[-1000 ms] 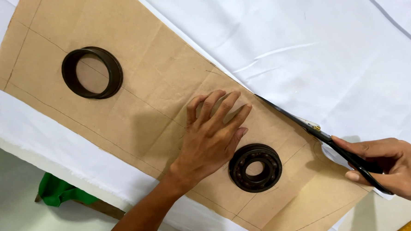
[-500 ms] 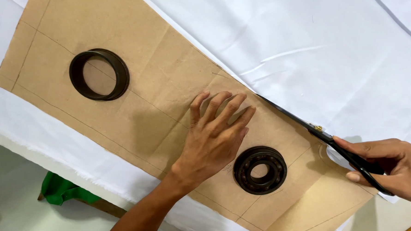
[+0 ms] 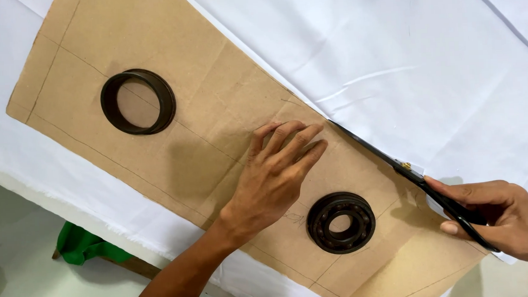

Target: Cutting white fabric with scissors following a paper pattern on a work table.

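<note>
The brown paper pattern is pinned flat on the white cloth by the open left hand while black scissors are gripped by the right hand along its edge, so the spread fingertips, just beside the blades, could be nicked, or the pattern dragged off line.

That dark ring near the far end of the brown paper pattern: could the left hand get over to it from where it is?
Probably yes. The left hand lies flat on the brown paper pattern, and only bare paper lies between it and the dark ring.
</note>
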